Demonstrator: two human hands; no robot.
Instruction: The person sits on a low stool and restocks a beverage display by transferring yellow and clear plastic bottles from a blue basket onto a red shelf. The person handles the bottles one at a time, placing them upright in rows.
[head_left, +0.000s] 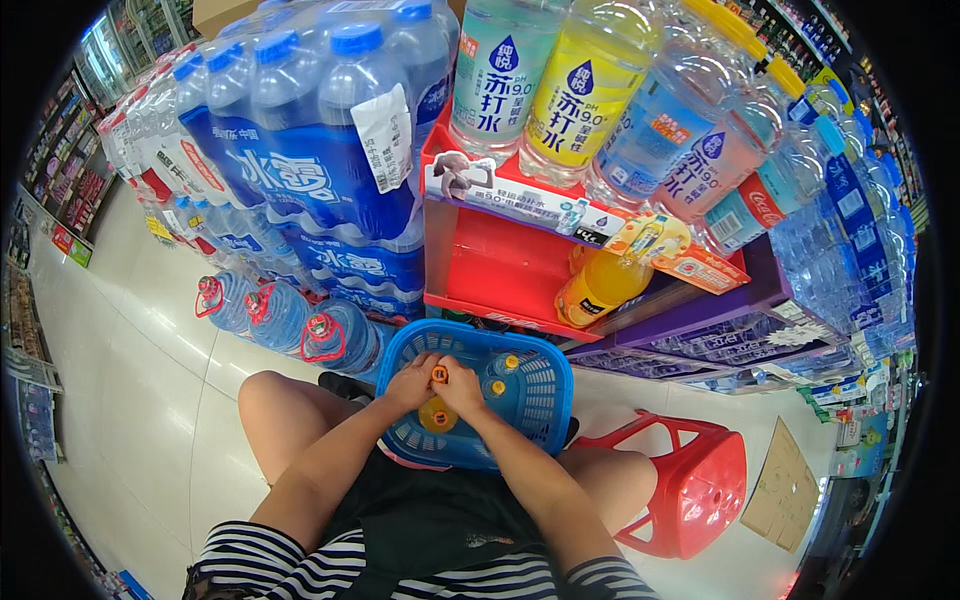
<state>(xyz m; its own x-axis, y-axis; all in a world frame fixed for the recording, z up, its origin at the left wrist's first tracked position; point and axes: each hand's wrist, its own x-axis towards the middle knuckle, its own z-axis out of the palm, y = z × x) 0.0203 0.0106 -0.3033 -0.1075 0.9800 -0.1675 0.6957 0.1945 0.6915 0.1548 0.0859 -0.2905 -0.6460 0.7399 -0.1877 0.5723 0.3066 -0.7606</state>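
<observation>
In front of my knees stands a blue plastic basket with slotted sides. Inside it, my left hand and my right hand are closed together around the top of an upright bottle with an orange cap. Its body is mostly hidden by my hands. Just below them sits a bottle of orange drink, also orange-capped. On the basket's right side are two clear bottles with yellow caps, one farther back and one nearer.
Beyond the basket, a red display shelf holds a Minute Maid orange drink bottle below several soda water bottles. Shrink-wrapped water packs and large handled water bottles stand left. A red plastic stool and flat cardboard are at right.
</observation>
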